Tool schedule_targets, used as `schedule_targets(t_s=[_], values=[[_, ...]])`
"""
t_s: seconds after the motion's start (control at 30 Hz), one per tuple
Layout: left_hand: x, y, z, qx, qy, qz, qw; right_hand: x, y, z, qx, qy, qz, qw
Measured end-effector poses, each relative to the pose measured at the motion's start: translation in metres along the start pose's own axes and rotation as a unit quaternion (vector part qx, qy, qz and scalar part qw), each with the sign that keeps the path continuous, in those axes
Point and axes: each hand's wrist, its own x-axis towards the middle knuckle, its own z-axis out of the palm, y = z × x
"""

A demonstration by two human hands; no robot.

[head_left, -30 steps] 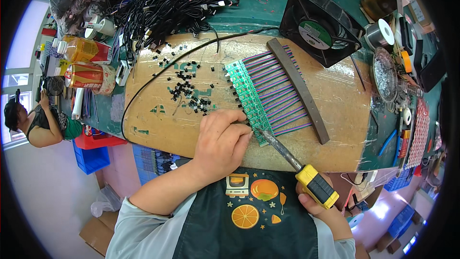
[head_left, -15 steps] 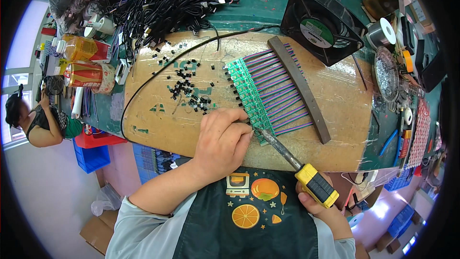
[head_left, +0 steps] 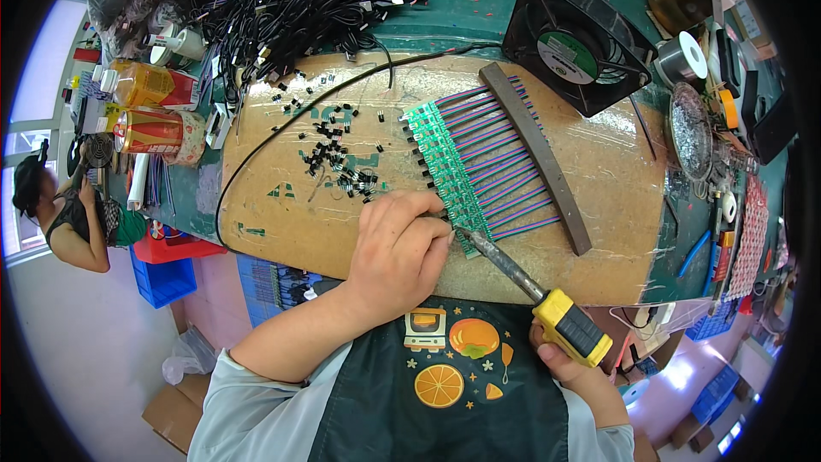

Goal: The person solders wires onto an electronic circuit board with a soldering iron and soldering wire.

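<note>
A row of small green circuit boards [head_left: 443, 162] lies on the brown work board, with striped ribbon wires [head_left: 505, 173] running off to the right. Across the wires rests a dark brown bar [head_left: 540, 162]. My left hand [head_left: 395, 248] is closed in a pinch at the near end of the row; its fingertips hide whatever is between them. With my right hand [head_left: 560, 361] I grip a yellow and black soldering iron [head_left: 571, 328], its tip touching or just over the nearest boards. Small black components [head_left: 333, 154] lie scattered left of the row, several of them along its left edge.
A black cable [head_left: 295, 124] curves over the brown work board [head_left: 599, 205]. Behind stand a black fan [head_left: 577, 43] and a heap of black cables [head_left: 316, 8]. A solder spool [head_left: 682, 58] is at right, cans [head_left: 150, 133] at left. Another person [head_left: 73, 214] sits far left.
The soldering iron and my right hand have shifted slightly to the right. My left hand stays in place. The other person at far left has moved an arm.
</note>
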Motion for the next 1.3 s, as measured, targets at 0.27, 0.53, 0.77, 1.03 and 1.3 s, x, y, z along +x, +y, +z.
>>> schedule_targets(t_s=[0.27, 0.53, 0.77, 1.03, 1.3], values=[[-0.001, -0.001, 0.000, 0.001, 0.004, 0.000, 1.000, 0.006, -0.022, 0.010, 0.346, 0.050, 0.104, 0.931], [0.002, 0.001, 0.000, 0.001, 0.006, 0.005, 1.000, 0.005, -0.019, 0.008, 0.354, 0.054, 0.087, 0.930], [0.002, 0.000, 0.001, -0.007, -0.005, -0.004, 1.000, 0.004, -0.032, 0.005, 0.402, 0.091, 0.069, 0.908], [0.001, 0.002, -0.003, 0.005, -0.018, -0.007, 1.000, 0.005, -0.016, -0.042, 0.464, 0.318, -0.111, 0.819], [0.002, 0.002, -0.001, 0.009, -0.011, 0.001, 1.000, 0.003, -0.012, -0.088, 0.448, 0.399, -0.122, 0.791]])
